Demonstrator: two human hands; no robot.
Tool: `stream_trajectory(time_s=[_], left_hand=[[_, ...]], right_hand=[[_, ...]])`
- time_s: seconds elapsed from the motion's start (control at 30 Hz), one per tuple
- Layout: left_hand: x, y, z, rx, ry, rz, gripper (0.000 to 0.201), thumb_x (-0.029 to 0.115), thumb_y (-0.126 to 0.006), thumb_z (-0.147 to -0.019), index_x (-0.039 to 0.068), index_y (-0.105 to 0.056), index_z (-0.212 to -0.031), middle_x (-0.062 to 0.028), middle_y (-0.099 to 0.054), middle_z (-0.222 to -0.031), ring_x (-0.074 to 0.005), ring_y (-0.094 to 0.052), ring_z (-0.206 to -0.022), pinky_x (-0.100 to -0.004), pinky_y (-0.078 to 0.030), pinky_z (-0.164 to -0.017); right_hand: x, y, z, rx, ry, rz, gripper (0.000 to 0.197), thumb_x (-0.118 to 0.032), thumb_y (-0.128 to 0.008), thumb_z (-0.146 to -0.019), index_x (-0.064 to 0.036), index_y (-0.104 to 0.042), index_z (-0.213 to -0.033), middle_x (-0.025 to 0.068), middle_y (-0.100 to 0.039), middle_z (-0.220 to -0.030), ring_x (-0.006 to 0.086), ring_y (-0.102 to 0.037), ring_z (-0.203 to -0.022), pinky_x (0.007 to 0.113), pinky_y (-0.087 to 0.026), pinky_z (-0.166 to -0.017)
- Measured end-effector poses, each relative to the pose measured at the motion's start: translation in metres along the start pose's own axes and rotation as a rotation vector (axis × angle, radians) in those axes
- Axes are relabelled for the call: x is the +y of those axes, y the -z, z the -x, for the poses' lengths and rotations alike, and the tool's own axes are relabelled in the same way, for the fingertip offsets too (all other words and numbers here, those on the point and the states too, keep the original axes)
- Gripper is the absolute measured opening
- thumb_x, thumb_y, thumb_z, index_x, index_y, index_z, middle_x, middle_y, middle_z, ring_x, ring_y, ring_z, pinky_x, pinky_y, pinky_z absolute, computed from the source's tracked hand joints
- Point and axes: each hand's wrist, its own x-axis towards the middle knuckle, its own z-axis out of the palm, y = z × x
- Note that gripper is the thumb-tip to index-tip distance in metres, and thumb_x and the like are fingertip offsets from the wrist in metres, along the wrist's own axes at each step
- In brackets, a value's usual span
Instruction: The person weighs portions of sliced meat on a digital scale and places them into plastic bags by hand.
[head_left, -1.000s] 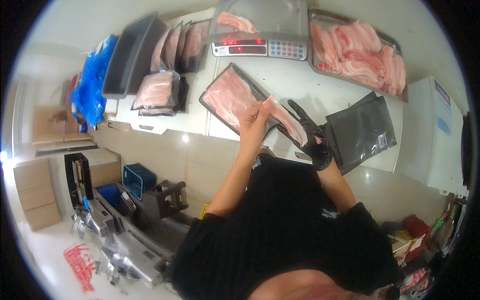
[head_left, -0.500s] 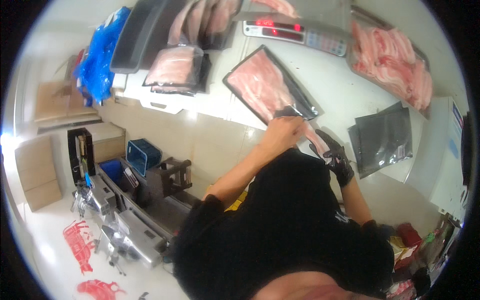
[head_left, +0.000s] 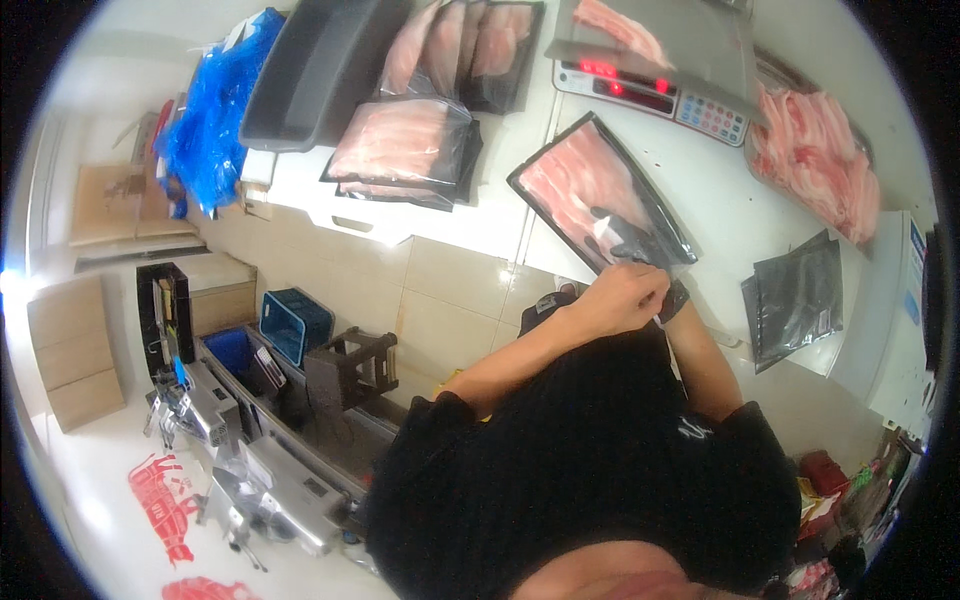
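Observation:
A clear-fronted black bag (head_left: 570, 180) with pink pork slices inside lies aslant on the white table. At its near, open end, my bare left hand (head_left: 635, 293) is closed, with its fingers pinched on the bag's edge. My right hand (head_left: 630, 240), in a black glove, reaches past it into the bag. A pale strip of pork (head_left: 604, 236) shows at the gloved fingertips, on top of the slices. The left hand hides part of the right wrist and the bag's mouth.
Filled meat bags (head_left: 395, 145) lie at the far left beside a grey tray (head_left: 310, 75). A scale (head_left: 655, 100) with pork on its plate stands at the back. To the right are a tray of pork strips (head_left: 815, 150) and flat black bags (head_left: 795, 300).
My right hand has moved from beside the bag into it, carrying the pork strip away from me. My left hand stays at the bag's mouth. The view has shifted slightly.

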Motion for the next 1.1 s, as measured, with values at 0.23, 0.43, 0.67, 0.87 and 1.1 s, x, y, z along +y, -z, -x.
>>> stream_trajectory(time_s=[0.23,0.43,0.67,0.87,1.1], left_hand=[[-0.089,0.081,0.017,0.511,0.105,-0.237,0.009,0.007,-0.077,-0.085,0.010,-0.080,-0.093,-0.0057,-0.066,-0.089,-0.0263,-0.060,-0.088,-0.0393,-0.047,-0.081],[-0.115,0.104,0.015,0.350,0.137,-0.291,0.013,0.016,-0.084,-0.078,0.016,-0.081,-0.091,-0.0015,-0.059,-0.098,-0.0241,-0.054,-0.093,-0.0419,-0.039,-0.086],[-0.126,0.104,0.016,0.343,0.102,-0.253,0.016,0.017,-0.088,-0.074,0.017,-0.081,-0.089,-0.0006,-0.059,-0.099,-0.0223,-0.055,-0.095,-0.0417,-0.039,-0.088],[-0.125,0.104,0.015,0.360,0.075,-0.271,0.016,0.016,-0.088,-0.074,0.018,-0.081,-0.088,0.0003,-0.059,-0.100,-0.0212,-0.054,-0.095,-0.0404,-0.039,-0.087],[-0.123,0.108,0.019,0.411,0.003,-0.240,0.022,0.013,-0.088,-0.074,0.016,-0.080,-0.094,-0.0020,-0.062,-0.103,-0.0228,-0.057,-0.093,-0.0396,-0.041,-0.087]], right_hand=[[-0.008,-0.013,-0.004,0.042,-0.162,-0.536,0.050,-0.019,-0.057,-0.103,0.0002,-0.048,-0.148,0.0156,-0.057,-0.146,0.0224,-0.056,-0.134,0.035,-0.051,-0.110],[-0.007,-0.001,0.004,0.028,0.097,0.021,0.052,-0.021,-0.062,-0.101,-0.0013,-0.053,-0.148,0.0161,-0.058,-0.149,0.0230,-0.060,-0.129,0.036,-0.053,-0.105],[-0.007,-0.015,0.032,0.350,-0.315,-0.464,0.032,-0.015,-0.073,-0.097,-0.0026,-0.068,-0.126,0.0140,-0.066,-0.139,0.0246,-0.067,-0.118,0.038,-0.056,-0.099],[0.000,-0.032,0.056,0.460,-0.137,-0.228,0.031,-0.003,-0.068,-0.097,-0.0021,-0.065,-0.128,0.0120,-0.071,-0.122,0.0187,-0.071,-0.103,0.034,-0.062,-0.089],[-0.005,-0.026,0.076,0.616,-0.318,-0.171,0.030,-0.007,-0.067,-0.097,-0.0018,-0.067,-0.126,0.0118,-0.075,-0.117,0.0219,-0.072,-0.106,0.035,-0.059,-0.084]])
